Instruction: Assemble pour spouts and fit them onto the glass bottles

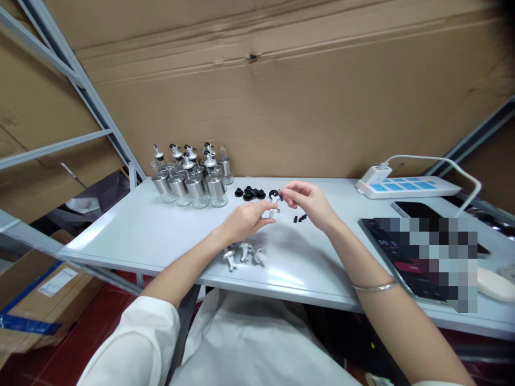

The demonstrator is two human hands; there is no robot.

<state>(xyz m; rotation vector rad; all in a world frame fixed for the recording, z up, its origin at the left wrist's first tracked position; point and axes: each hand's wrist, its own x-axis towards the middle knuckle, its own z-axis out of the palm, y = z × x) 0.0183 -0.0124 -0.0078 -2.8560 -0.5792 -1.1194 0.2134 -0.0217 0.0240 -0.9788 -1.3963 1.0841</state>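
My left hand [250,219] is closed on a white pourer spout [274,213], held just above the table. Close to the top of that spout, my right hand [308,201] pinches a small black piece [280,197], partly covered by its fingertips. Black rubber stoppers [248,194] lie in a group beyond my left hand, and a black ring-shaped part [273,193] shows behind the spout. Several tiny black plugs [300,219] rest below my right hand. Nearer the front edge, several loose white spouts [244,252] lie by my left forearm.
Several glass bottles with metal sleeves [196,190], some with pourers fitted, stand at the back left. On the right are a power strip [414,186] with a plugged-in charger [374,176], a tablet-like device [386,257] and a phone [406,208]. Cardboard [281,107] walls the back.
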